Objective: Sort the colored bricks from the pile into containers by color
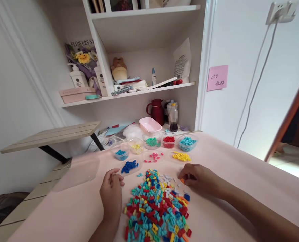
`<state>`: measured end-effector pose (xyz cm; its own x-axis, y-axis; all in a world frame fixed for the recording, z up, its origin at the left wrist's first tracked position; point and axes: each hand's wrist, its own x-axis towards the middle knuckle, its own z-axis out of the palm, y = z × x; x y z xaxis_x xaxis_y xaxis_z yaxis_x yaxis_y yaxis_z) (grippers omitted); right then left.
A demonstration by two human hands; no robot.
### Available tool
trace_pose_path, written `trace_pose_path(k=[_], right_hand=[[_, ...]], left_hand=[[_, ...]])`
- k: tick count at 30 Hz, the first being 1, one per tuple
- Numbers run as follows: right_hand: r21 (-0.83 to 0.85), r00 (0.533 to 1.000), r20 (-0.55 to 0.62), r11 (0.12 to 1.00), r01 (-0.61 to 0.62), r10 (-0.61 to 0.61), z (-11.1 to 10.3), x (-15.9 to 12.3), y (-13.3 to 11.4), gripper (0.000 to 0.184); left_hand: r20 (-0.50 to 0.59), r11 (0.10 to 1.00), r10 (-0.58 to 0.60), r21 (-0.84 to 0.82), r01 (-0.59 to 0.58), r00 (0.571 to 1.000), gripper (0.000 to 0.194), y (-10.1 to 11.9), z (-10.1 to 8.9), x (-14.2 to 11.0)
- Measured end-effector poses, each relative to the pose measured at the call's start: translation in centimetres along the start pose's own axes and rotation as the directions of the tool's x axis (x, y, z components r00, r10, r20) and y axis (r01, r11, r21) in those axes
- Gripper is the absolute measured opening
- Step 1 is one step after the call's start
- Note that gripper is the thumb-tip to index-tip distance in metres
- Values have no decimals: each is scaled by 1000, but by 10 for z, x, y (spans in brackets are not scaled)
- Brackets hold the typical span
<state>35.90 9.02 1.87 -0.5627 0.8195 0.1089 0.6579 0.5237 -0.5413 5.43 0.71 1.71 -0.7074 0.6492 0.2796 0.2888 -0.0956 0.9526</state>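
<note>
bricks (157,201) lie between half-open left hand (112,189) and right hand (199,177), whose grip pinches an orange one (182,180).

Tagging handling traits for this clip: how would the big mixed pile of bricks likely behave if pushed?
The mixed pile would probably spread and shed pieces rather than slide whole, since its bricks lie loosely heaped. Being small and apparently plastic, each is likely light and stiff. Their blocky shapes suggest sliding or tumbling rather than rolling.
</note>
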Motion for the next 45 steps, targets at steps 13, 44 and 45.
trace_pose_path(k=[13, 44, 45], right_hand=[[15, 1000, 8, 1000, 1, -2, -2, -3, -5, 28], [8, 1000, 29, 1000, -9, 9, -9, -5, -6, 33], [-2, 1000, 25, 1000, -5, 5, -9, -5, -6, 31]], left_hand=[[112, 985, -52, 167, 32, 992, 17, -15, 0, 9], [59, 969, -60, 245, 44, 996, 16, -4, -3, 5], [60, 966, -61, 255, 44, 996, 16, -4, -3, 5]])
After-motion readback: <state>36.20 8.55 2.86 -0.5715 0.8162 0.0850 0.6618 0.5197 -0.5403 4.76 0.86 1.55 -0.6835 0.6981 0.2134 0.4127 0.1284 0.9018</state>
